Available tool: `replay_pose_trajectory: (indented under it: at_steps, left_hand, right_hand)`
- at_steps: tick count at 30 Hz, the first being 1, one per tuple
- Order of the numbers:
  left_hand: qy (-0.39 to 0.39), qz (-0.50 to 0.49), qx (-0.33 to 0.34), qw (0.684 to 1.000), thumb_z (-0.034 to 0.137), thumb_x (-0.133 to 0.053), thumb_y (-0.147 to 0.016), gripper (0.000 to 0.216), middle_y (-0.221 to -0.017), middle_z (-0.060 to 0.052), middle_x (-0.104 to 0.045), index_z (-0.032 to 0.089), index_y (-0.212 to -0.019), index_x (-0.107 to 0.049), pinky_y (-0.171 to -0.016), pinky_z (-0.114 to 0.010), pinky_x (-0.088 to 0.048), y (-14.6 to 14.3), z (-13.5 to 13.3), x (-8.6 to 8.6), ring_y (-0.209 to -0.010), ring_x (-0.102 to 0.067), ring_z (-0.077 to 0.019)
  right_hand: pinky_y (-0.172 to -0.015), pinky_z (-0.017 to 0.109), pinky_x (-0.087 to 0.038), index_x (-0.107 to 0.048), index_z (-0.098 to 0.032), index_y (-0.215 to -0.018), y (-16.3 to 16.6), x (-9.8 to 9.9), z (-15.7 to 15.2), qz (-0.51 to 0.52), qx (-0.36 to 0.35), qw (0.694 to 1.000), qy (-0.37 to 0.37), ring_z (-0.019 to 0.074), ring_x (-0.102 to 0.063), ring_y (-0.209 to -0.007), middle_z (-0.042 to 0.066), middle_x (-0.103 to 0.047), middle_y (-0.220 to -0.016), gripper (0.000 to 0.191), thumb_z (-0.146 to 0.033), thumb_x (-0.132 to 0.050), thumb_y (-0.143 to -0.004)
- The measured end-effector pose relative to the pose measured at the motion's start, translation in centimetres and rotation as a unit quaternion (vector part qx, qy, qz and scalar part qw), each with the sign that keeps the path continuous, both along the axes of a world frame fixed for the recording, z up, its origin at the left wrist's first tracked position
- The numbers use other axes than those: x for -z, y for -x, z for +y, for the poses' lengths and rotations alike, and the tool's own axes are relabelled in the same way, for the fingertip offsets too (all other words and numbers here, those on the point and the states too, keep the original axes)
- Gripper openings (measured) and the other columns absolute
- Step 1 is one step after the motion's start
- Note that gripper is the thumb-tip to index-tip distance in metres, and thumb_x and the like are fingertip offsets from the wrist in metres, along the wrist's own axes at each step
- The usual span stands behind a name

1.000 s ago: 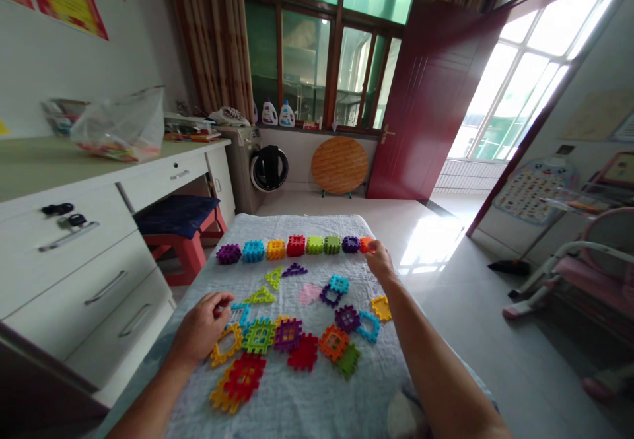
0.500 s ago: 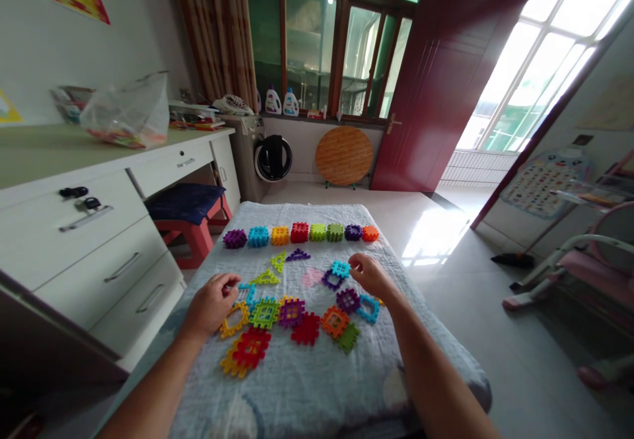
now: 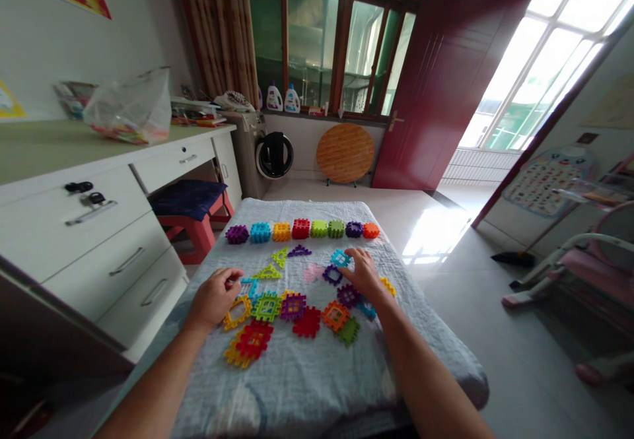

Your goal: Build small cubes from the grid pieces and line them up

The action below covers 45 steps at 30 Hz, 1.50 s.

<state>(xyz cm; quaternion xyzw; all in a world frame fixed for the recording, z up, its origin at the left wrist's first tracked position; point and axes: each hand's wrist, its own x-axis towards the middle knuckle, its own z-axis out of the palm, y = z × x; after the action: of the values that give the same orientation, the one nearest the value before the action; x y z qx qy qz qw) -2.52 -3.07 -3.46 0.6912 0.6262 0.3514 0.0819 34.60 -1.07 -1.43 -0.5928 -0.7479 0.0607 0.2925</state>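
Note:
My right hand (image 3: 362,272) pinches a light-blue square toy tile (image 3: 339,258) with toothed edges, thumb and fingers at its right side. Just below that tile is a purple square tile (image 3: 332,274). My left hand (image 3: 218,297) has its fingers curled in beside another light-blue tile (image 3: 248,286); the fingers hide whatever may be in them. Near the left wrist lie a yellow frame tile (image 3: 238,312) and a green tile (image 3: 266,307). Under my right hand, a dark purple tile (image 3: 348,296) and a blue tile (image 3: 366,310) are partly covered.
Stacks of tiles sorted by colour, such as the red stack (image 3: 300,229), form a row at the far side of the cloth-covered table (image 3: 317,386). Triangular green pieces (image 3: 267,272) and a purple triangle (image 3: 300,251) lie mid-table. Red tiles (image 3: 307,322) lie nearer me.
My right hand has moved left and closed on the light-blue tile, which has shifted slightly away from the purple one. My left hand stays almost in place.

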Motion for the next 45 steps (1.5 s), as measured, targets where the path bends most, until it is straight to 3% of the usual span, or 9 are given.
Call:
replay_pose_trajectory:
  at_steps: [6, 10, 13, 17, 23, 29, 36, 40, 45]
  left_hand:
    - [0.01, 0.0, -0.001, 1.0, 0.031, -0.046, -0.073, 0.024, -0.088, -0.004, -0.064, 0.019, -0.086, -0.062, -0.071, -0.027, -0.05, -0.1, -0.2, -0.3, -0.067, -0.06, -0.0156]
    - [0.015, 0.002, 0.0, 1.0, 0.031, -0.046, -0.074, 0.023, -0.09, -0.004, -0.065, 0.019, -0.087, -0.061, -0.073, -0.027, -0.05, 0.0, -0.2, -0.2, -0.07, -0.06, -0.0158]
    - [0.018, 0.003, 0.003, 1.0, 0.03, -0.046, -0.074, 0.023, -0.09, -0.005, -0.065, 0.019, -0.087, -0.061, -0.074, -0.028, -0.05, -0.1, -0.2, -0.3, -0.071, -0.06, -0.0163]
    - [0.02, 0.001, -0.005, 1.0, 0.031, -0.046, -0.072, 0.023, -0.089, -0.005, -0.066, 0.02, -0.086, -0.061, -0.073, -0.028, -0.05, -0.3, -0.3, -0.7, -0.07, -0.061, -0.0167]
    - [0.012, 0.0, -0.001, 1.0, 0.03, -0.046, -0.073, 0.022, -0.087, -0.004, -0.065, 0.02, -0.085, -0.061, -0.072, -0.027, -0.05, -0.4, -0.4, -0.6, -0.07, -0.061, -0.0163]
    - [0.003, 0.002, -0.006, 1.0, 0.029, -0.046, -0.072, 0.022, -0.086, -0.004, -0.065, 0.019, -0.084, -0.063, -0.071, -0.028, -0.05, -0.4, -0.4, -0.6, -0.069, -0.061, -0.0163]
    - [0.004, 0.0, -0.008, 1.0, 0.028, -0.046, -0.072, 0.022, -0.087, -0.004, -0.065, 0.019, -0.084, -0.062, -0.071, -0.026, -0.05, -0.6, -0.5, -0.8, -0.069, -0.062, -0.0157]
    - [0.007, 0.0, -0.01, 1.0, 0.028, -0.046, -0.072, 0.022, -0.087, -0.004, -0.065, 0.02, -0.084, -0.063, -0.072, -0.027, -0.05, -0.6, -0.4, -0.7, -0.07, -0.061, -0.0159]
    - [0.008, 0.004, -0.011, 1.0, 0.028, -0.046, -0.072, 0.023, -0.087, -0.004, -0.065, 0.019, -0.084, -0.063, -0.072, -0.027, -0.05, -0.5, -0.4, -0.5, -0.069, -0.061, -0.0159]
  right_hand:
    - [-0.087, 0.038, -0.041, -0.059, -0.018, -0.104, -0.1, -0.8, 0.0, 0.028, 0.011, 0.999, -0.033, 0.0242, -0.053, -0.1, 0.01, -0.061, -0.107, 0.03, -0.021, -0.058, -0.075]
    - [-0.068, 0.027, -0.041, -0.061, -0.018, -0.088, -1.0, -3.0, -1.4, 0.02, -0.063, 0.994, 0.088, 0.0151, -0.055, -0.07, 0.002, -0.061, -0.076, 0.014, -0.021, -0.056, -0.075]
    - [-0.07, 0.026, -0.04, -0.062, -0.018, -0.089, -1.6, -3.8, -2.8, -0.035, -0.125, 0.979, 0.154, 0.0158, -0.055, -0.075, 0.002, -0.062, -0.082, 0.023, -0.02, -0.066, -0.067]
    - [-0.075, 0.027, -0.039, -0.061, -0.019, -0.097, -1.5, -3.4, -3.9, -0.06, -0.147, 0.974, 0.16, 0.0169, -0.054, -0.082, 0.003, -0.061, -0.089, 0.034, -0.016, -0.067, -0.063]
    - [-0.063, 0.022, -0.035, -0.063, -0.018, -0.085, -0.5, -4.1, -3.4, -0.026, -0.147, 0.979, 0.139, 0.0121, -0.049, -0.068, -0.001, -0.055, -0.074, 0.023, -0.01, -0.059, -0.064]
    - [-0.054, 0.019, -0.034, -0.06, -0.017, -0.081, 1.7, -3.6, -1.6, 0.121, -0.17, 0.965, 0.157, 0.0087, -0.047, -0.056, -0.005, -0.054, -0.062, 0.016, -0.009, -0.053, -0.068]
    - [-0.082, 0.03, -0.039, -0.063, -0.018, -0.087, 2.5, -1.7, -1.0, 0.04, -0.112, 0.993, 0.023, 0.0166, -0.053, -0.085, 0.004, -0.059, -0.088, 0.017, -0.012, -0.055, -0.074]
    - [-0.089, 0.034, -0.036, -0.067, -0.02, -0.089, 1.6, -1.0, -1.3, -0.049, -0.111, 0.991, 0.059, 0.0201, -0.05, -0.091, 0.005, -0.059, -0.093, 0.022, -0.015, -0.062, -0.068]
    - [-0.089, 0.035, -0.037, -0.067, -0.019, -0.083, 1.7, -0.5, -1.4, -0.047, -0.127, 0.989, 0.064, 0.0204, -0.051, -0.092, 0.005, -0.059, -0.091, 0.016, -0.015, -0.064, -0.068]
